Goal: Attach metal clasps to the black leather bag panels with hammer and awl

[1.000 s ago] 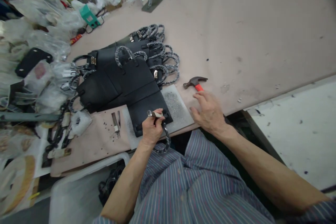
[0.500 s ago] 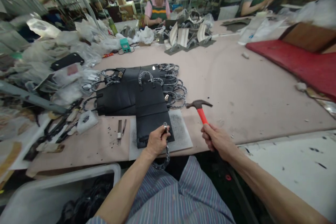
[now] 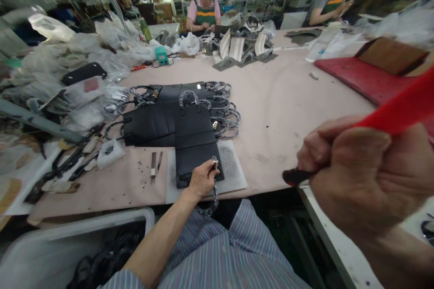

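My left hand [image 3: 202, 179] is closed around a short metal punch [image 3: 214, 161], held upright over the near right part of a black bag panel [image 3: 195, 144]. A wrapped handle [image 3: 213, 201] hangs from the panel's near edge below that hand. Under the panel lies a pale board [image 3: 233, 169]. My right hand [image 3: 359, 176] is raised close to the camera, its fingers wrapped round a hammer with a red handle [image 3: 403, 104]. The handle's black end shows at the little-finger side; the hammer head is out of view.
More black bag panels [image 3: 149, 124] with plastic-wrapped handles lie behind. A utility knife [image 3: 153, 167] rests at left. A white bin [image 3: 84, 230] stands below the table edge. Plastic bags [image 3: 84, 49] pile up at left, a red board [image 3: 349, 70] at right. Two people work across the table.
My right hand has swung the hammer up toward the camera, away from the table. My left hand stays at the same spot on the panel with the punch.
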Available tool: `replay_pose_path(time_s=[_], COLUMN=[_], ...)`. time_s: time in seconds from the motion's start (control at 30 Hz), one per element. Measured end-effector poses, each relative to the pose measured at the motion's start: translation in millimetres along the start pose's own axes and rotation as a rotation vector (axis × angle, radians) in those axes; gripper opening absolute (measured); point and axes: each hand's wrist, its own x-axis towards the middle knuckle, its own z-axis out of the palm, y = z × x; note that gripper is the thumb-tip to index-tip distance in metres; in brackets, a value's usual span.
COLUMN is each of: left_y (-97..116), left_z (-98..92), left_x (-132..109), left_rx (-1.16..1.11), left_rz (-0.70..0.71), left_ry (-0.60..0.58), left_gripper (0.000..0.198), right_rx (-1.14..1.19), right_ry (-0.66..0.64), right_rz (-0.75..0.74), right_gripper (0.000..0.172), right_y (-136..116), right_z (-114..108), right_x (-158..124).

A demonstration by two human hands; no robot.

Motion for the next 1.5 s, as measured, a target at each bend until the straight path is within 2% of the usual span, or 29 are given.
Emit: replay_pose_path(time_s=[0.03,0.13,0.2,0.3,0.37,0.43,0.53,0.6,0.67,0.73,0.83,0.93,1.03,1.1,1.2,1.27,1.33,1.4,1.5], left_y=[0,0,1,2,4,5,6,7,10,15,20,20,16,14,10,4,-6,-21,-47], left_z=[-0.2,-0.9,-1.3,-1.8,-2.0,-1.8,-1.5,-2.0,-3.4,-5.4,-8.0,-8.2,-9.4,-15.9,-42.9,-73.3,-110.4,-149.1,-199.8], left_x=[0,0,0,-1,-1,-1,-2,-2,-1,-1,-1,1,11,23,39,39,31,16,-9], left_rx=[0.003,0.024,0.023,0.001,-0.005,-0.008,-0.004,0.006,0.016,0.022,-0.001,-0.094,-0.269,-0.478,-0.684,-0.580,-0.280,0.138,0.635], left_rz=[-0.006,-0.034,-0.034,-0.013,-0.010,-0.014,-0.022,-0.020,-0.023,-0.034,-0.057,-0.126,-0.319,-0.447,-0.506,-0.500,-0.516,-0.552,-0.643], left_ry=[-0.006,-0.024,-0.017,0.004,-0.001,-0.007,-0.001,-0.001,-0.010,-0.021,-0.041,-0.016,0.093,0.202,0.327,0.367,0.403,0.412,0.355], left_gripper=[0.022,0.021,0.023,0.026,0.025,0.024,0.021,0.019,0.016,0.015,0.016,0.014,0.017,0.031,0.044,0.043,0.038,0.032,0.027], right_rx=[-0.012,-0.063,-0.071,-0.053,-0.045,-0.075,-0.165,-0.207,-0.201,-0.128,-0.044,-0.091,-0.107,-0.103,-0.100,-0.094,-0.084,-0.077,-0.075], right_ry=[-0.037,-0.260,-0.361,-0.364,-0.373,-0.446,-0.477,-0.387,-0.254,-0.200,-0.313,-0.385,-0.404,-0.418,-0.421,-0.420,-0.418,-0.409,-0.393], right_rz=[0.000,0.004,0.081,0.246,0.331,0.425,0.496,0.412,0.230,0.031,-0.140,-0.179,-0.171,-0.170,-0.161,-0.157,-0.160,-0.161,-0.156], right_gripper=[0.046,0.039,0.035,0.033,0.035,0.034,0.032,0.034,0.044,0.048,0.047,0.051,0.054,0.054,0.054,0.055,0.055,0.054,0.054], right_y=[2,15,30,62,89,115,139,137,123,102,72,58,59,61,63,63,62,62,62], right_z=[5,17,18,23,38,61,97,115,132,150,178,198,202,200,197,196,197,198,200], right_x=[-4,-11,-12,-16,-23,-32,-42,-43,-39,-34,-32,-38,-43,-43,-40,-39,-39,-40,-41])
